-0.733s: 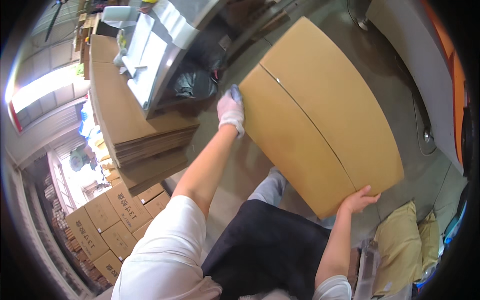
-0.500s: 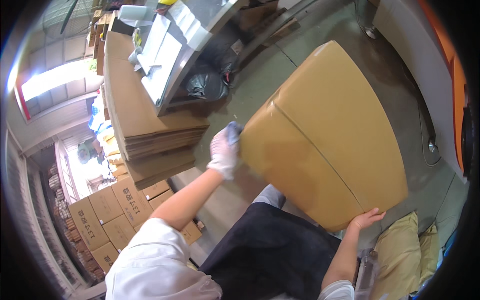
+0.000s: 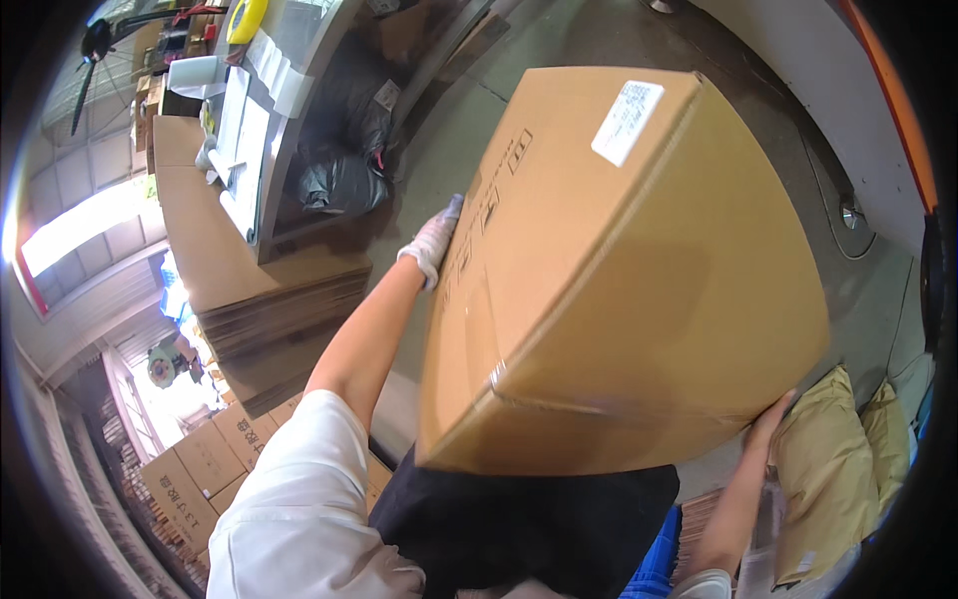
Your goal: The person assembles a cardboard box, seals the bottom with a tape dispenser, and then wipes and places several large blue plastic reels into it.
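Observation:
A large brown cardboard box [image 3: 589,270] is held up tilted in front of my body, with a printed side and a white label [image 3: 628,123] showing. Clear tape crosses its edge. My left hand [image 3: 434,243], in a white glove, presses against the box's left side; some of its fingertips are behind the edge. My right hand [image 3: 770,419], which looks bare, supports the lower right edge, its fingers partly hidden by the box. Between them the box is carried above the dark apron [image 3: 519,529] on my front.
A stack of flat cardboard sheets [image 3: 284,314] stands at the left beside a metal workbench [image 3: 289,140] with black bags [image 3: 344,185] below. Packed cartons [image 3: 195,469] are piled at the lower left. Tan sacks [image 3: 826,469] lie at the right, near a grey and orange machine [image 3: 828,120].
The box has been turned, so its printed, labelled side has come into view. My left hand has shifted up and slightly left; my right hand has moved right along the lower edge.

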A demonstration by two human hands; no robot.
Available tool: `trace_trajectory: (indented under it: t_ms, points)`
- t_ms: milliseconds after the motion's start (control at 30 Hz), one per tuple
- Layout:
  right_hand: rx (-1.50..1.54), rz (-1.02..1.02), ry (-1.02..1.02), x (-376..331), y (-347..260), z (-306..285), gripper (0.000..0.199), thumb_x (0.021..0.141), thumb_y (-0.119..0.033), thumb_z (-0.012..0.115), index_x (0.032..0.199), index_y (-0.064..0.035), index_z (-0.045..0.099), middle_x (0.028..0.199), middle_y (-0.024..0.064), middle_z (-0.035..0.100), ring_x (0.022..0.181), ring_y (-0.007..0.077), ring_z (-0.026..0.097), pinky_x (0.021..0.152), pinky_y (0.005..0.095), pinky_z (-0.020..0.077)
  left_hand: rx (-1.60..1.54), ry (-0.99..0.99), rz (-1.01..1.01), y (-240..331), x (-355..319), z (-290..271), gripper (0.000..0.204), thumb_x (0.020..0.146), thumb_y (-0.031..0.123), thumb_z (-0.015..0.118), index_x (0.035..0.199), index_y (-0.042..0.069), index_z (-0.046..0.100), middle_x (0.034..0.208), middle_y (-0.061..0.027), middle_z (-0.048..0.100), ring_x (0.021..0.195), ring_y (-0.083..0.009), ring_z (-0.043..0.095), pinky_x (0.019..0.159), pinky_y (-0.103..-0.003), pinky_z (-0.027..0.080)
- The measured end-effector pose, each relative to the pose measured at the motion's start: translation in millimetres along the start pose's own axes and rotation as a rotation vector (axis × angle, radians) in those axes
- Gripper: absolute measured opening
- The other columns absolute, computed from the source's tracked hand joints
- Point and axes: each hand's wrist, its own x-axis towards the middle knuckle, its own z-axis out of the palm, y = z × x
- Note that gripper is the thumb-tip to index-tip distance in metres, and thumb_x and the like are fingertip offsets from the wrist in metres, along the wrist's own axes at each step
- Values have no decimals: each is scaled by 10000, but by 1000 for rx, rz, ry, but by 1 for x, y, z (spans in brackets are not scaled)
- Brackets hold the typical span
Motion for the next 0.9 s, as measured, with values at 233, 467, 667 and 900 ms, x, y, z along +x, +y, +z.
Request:
trace_trajectory:
  t_ms: [233,467,667,900]
  points:
    - [72,135,-383,136,-133,-9,607,965,-548,387,1317,-61,476,1293,80,536,1168,230,497,993,369,374,44,-69,144,-70,-63,-9,678,906,641,443,1221,63,605,1141,-47,632,1045,-133,556,920,-288,436]
    - [-255,-22,-163,118,-157,70,457,927,-415,454,1188,-50,540,1111,88,601,1030,217,563,902,345,434,-242,90,-271,-150,-85,-16,853,833,759,404,1263,40,562,1139,-98,635,991,-188,583,898,-309,461]
    - [-314,-183,-100,111,-178,72,351,927,-349,446,1059,-46,563,1005,69,604,929,195,580,813,344,466,-141,147,-299,-217,-45,-31,891,882,737,286,1188,-33,613,1151,-163,640,1077,-250,579,941,-348,414]
    - [-428,-263,-175,-63,-228,115,361,976,-352,411,1034,-24,549,990,56,587,942,170,558,817,341,457,59,159,-215,-192,-166,-139,848,922,678,261,1246,-44,567,1254,-207,581,1211,-299,512,1025,-369,346]
